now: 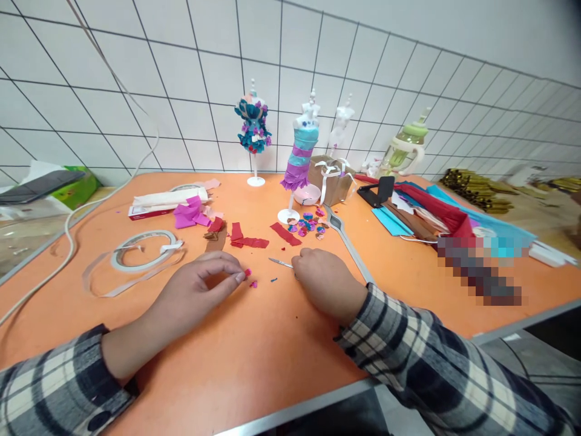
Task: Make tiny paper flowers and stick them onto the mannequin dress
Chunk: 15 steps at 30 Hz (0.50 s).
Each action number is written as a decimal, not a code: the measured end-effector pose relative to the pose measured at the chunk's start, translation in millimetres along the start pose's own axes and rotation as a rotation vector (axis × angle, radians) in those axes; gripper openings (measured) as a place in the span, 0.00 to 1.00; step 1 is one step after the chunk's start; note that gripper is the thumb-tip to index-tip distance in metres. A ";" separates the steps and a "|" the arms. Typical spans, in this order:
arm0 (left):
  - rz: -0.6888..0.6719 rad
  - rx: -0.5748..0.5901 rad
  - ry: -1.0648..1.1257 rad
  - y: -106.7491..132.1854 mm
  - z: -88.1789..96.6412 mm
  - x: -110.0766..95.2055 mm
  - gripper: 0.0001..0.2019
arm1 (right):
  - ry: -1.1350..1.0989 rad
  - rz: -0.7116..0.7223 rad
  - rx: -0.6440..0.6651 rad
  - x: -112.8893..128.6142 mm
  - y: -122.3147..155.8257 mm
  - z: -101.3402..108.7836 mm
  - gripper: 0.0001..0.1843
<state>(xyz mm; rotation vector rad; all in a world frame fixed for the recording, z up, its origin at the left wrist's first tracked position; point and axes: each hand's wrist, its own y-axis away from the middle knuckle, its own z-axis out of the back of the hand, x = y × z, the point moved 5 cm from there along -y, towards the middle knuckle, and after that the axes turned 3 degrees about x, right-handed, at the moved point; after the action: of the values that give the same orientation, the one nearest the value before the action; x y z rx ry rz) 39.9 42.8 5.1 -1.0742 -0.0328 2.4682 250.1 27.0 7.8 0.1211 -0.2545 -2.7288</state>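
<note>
My left hand (206,287) pinches a small red piece of crepe paper (247,273) between thumb and fingertip, just above the table. My right hand (324,281) is closed around small scissors (280,263); their narrow pointed blades stick out to the left, while most of the handles are hidden in the fist. A tiny magenta scrap (253,284) and a dark blue scrap (273,280) lie between the hands. Beyond them are red crepe strips (285,234) and a pile of small colourful paper pieces (308,225).
Mini dress forms stand at the back, one in teal ruffles (253,130), one in blue and purple (303,151). A tape roll (144,249) lies left, near a white cable (68,233). Right are a phone stand (379,192), folded crepe papers (436,206) and a green-capped bottle (408,148).
</note>
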 end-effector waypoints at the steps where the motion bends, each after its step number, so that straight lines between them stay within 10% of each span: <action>1: 0.008 -0.008 -0.002 0.1 0.4 0.8 0.17 | 0.008 -0.006 0.005 2.1 1.0 0.8 0.14; 15: 0.034 -0.042 -0.016 -1.4 3.0 0.3 0.17 | -0.004 -0.073 -0.050 7.8 0.9 -7.3 0.12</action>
<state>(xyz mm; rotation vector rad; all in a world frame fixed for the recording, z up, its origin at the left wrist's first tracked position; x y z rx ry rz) 38.2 44.7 7.2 -1.0806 -0.0729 2.5169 244.2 22.0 0.4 0.1135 -0.1858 -2.8059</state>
